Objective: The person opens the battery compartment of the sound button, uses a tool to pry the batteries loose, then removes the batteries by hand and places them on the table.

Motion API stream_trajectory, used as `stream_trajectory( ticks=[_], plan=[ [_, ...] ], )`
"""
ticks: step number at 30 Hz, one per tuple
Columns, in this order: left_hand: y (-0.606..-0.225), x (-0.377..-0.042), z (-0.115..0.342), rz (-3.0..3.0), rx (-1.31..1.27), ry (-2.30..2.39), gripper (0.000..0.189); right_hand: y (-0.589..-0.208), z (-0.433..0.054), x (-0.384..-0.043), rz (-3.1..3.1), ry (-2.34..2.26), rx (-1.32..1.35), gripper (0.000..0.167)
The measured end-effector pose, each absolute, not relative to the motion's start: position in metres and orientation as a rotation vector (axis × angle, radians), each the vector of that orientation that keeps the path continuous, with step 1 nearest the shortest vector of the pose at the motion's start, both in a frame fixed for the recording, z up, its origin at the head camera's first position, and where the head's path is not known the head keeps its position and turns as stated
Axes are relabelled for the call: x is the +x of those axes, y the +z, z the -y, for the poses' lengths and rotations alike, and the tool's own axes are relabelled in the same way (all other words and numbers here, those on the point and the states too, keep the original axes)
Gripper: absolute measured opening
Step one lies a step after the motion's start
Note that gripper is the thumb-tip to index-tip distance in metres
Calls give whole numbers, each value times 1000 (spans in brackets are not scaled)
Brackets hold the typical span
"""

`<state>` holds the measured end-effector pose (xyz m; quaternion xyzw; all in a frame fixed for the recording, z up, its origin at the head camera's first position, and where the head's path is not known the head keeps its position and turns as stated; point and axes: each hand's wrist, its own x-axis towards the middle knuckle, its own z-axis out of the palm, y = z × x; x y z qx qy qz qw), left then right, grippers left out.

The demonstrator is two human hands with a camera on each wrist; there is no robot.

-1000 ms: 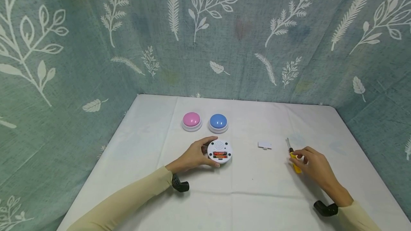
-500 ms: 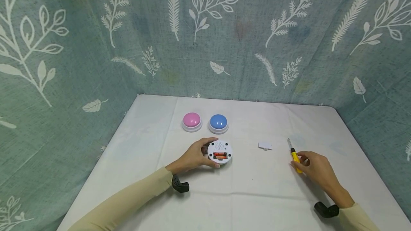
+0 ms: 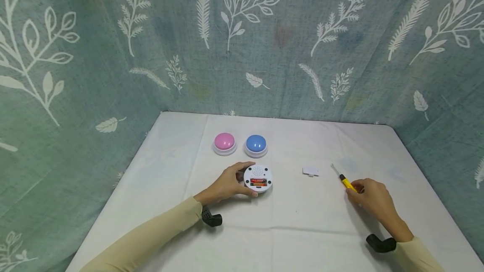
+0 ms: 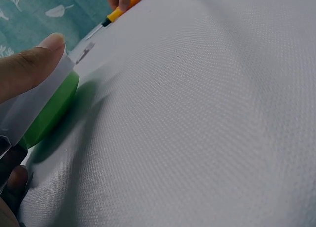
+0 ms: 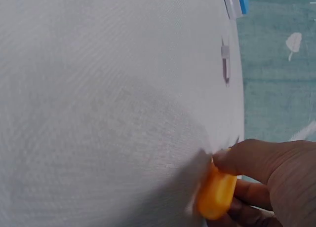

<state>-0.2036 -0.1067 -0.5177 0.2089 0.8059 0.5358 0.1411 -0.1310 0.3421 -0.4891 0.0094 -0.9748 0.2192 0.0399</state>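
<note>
My left hand [image 3: 229,182] grips a round white push-button light [image 3: 258,178] by its rim, thumb in front and fingers behind. Its underside faces up, with two red batteries [image 3: 259,182] lying in the uncovered compartment. In the left wrist view the green dome [image 4: 54,108] beneath it shows, tilted toward the cloth. On the right side of the table, my right hand [image 3: 372,196] pinches the yellow handle of a screwdriver [image 3: 346,183], its shaft pointing away and to the left. A small white battery cover [image 3: 311,172] lies between the two hands.
A pink button light [image 3: 224,142] and a blue button light [image 3: 256,145] stand dome up behind the held one. White cloth covers the table [image 3: 302,242]. Green leaf-patterned fabric [image 3: 280,53] hangs at the back and sides.
The screwdriver has turned in my right hand, its tip swinging left, and the fingers now hold it nearer the handle's end. My left hand and the button light stay in place.
</note>
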Motion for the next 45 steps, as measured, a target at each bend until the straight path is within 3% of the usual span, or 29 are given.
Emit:
stream_trajectory(
  ticks=[22,45],
  plan=[
    [-519,-206,107,-2322,609,1550,98,-483,-339,-136,2689,581,175,20],
    [-517,-205,107,-2302,596,1568,99,-464,-305,-142,2676,623,331,22]
  ],
)
